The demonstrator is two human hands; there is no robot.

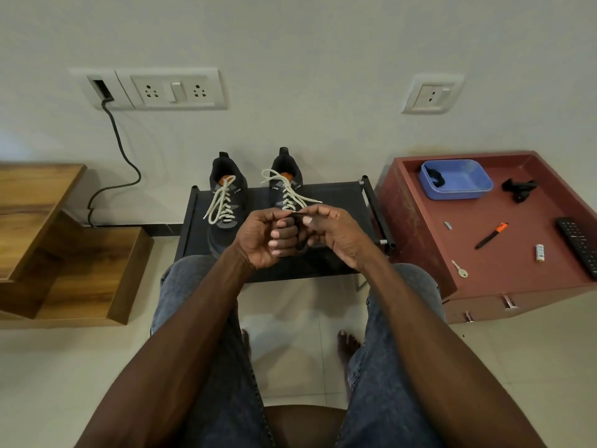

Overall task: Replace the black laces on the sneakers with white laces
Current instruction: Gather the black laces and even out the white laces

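Two dark grey mesh sneakers stand side by side on a low black fabric-topped rack that serves as the worktop [336, 195]; the left sneaker [226, 202] and the right sneaker [286, 185] both have heels toward the wall and toes toward the person, their long axes running away from the camera. Each carries one white lace: the left white lace [221, 202] hangs in loose loops over the tongue, and the right white lace [287, 189] has loose ends spreading to both sides. In front of the right sneaker's toe, the left hand [268, 237] is clenched around a dark black lace [298, 234], with a strand wound over its fingers, while the right hand [332, 234] pinches the same lace's end near the top. The person sits with two denim-clad legs and bare feet on a pale tiled floor [64, 367]. To the right stands a red-brown cabinet [420, 227] holding one blue plastic tray [455, 179], one orange-tipped pen [491, 236], one key [460, 270] and one black remote [578, 244]. To the left is a wooden shelf unit [64, 253]. The pale wall carries two socket plates, and a black cable [119, 150] hangs from the left one.
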